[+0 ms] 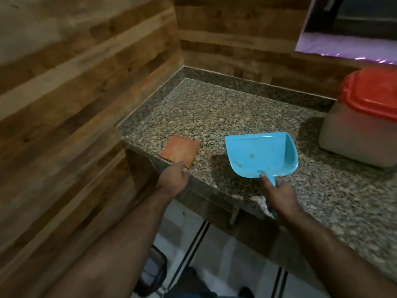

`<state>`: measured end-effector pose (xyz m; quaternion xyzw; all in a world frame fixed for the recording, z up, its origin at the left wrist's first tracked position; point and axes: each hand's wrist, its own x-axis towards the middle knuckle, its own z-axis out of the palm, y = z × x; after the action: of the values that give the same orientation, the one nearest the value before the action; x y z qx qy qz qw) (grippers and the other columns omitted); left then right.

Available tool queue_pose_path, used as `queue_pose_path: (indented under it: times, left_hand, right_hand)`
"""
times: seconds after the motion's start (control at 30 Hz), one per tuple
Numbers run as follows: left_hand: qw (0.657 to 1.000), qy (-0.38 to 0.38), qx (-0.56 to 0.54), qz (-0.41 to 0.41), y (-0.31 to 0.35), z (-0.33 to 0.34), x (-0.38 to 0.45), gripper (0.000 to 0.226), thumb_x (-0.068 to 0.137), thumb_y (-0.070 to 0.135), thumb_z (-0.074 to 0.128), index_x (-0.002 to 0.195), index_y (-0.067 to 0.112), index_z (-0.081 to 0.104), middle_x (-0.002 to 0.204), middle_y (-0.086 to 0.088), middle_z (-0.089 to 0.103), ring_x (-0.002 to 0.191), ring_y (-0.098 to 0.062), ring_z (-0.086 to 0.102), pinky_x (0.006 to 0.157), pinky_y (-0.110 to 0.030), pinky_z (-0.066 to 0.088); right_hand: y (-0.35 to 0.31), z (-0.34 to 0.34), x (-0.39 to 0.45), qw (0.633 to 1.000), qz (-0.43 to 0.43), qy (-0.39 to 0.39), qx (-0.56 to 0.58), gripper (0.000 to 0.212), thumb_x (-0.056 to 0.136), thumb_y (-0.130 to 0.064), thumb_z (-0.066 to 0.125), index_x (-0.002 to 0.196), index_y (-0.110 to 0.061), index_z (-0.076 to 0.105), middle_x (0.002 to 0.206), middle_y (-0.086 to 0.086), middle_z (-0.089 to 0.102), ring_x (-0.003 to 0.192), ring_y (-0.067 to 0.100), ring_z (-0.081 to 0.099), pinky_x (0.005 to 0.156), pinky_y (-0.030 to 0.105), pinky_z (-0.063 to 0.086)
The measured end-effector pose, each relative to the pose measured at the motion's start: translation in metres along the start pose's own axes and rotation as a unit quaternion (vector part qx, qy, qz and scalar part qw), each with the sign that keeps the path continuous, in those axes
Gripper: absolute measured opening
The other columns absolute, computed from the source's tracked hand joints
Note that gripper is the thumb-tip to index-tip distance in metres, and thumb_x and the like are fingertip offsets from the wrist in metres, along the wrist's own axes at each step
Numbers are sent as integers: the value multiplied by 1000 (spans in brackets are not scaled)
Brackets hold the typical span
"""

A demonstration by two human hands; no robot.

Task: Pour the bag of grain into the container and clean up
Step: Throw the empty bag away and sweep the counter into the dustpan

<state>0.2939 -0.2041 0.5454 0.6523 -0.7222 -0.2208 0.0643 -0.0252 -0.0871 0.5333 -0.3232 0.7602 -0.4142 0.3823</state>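
A blue plastic dustpan (261, 154) rests over the speckled granite counter (214, 112), its mouth facing away from me, with a few specks inside. My right hand (279, 195) grips its handle, the forefinger stretched along the neck. A flat orange square cloth (180, 150) lies near the counter's front left corner. My left hand (174, 180) is at the counter edge, its fingers closed on the cloth's near corner. A translucent container (354, 136) with a red lid (373, 93) stands closed at the right. No bag is in view.
Wood-panelled walls (86, 93) close the counter in on the left and at the back. A window recess (348, 29) sits at the upper right. Below the counter edge is a pale floor (225, 250) with a dark object (154, 269) on it.
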Motion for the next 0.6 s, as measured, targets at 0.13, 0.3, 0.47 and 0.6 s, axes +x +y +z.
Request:
queue_pose_path:
  times: [0.13,0.3,0.47,0.6]
  left_hand:
    - [999,-12,44,-20,4,3,59,58,105,41,55,155,13,49,145,-15,64,132,-35,60,106,-39,49]
    - [990,-61,118,-48,-3,32,128,104,93,72,54,169,11,17,174,-13,25,158,-32,28,125,-44,28]
    - [995,-1,94,-45,-10,73,142,72,108,53,37,170,20,16,178,-11,12,163,-33,13,130,-52,16]
    - [997,34,65,13,7,78,192,57,108,31,40,165,26,34,174,-10,27,160,-33,23,129,-51,20]
  right_hand:
    - [10,-10,18,999,15,21,-24,64,87,-72,60,78,-9,67,48,3,59,47,29,59,52,44,49]
    - [23,-22,33,995,65,60,-34,53,100,-54,65,72,-10,69,54,2,67,55,31,66,58,40,50]
    - [21,-33,36,990,93,98,-36,51,101,-52,64,72,-12,72,61,9,72,58,32,66,59,38,46]
    - [18,-39,30,983,114,137,-38,56,101,-54,63,61,-15,63,49,1,62,47,24,57,57,37,44]
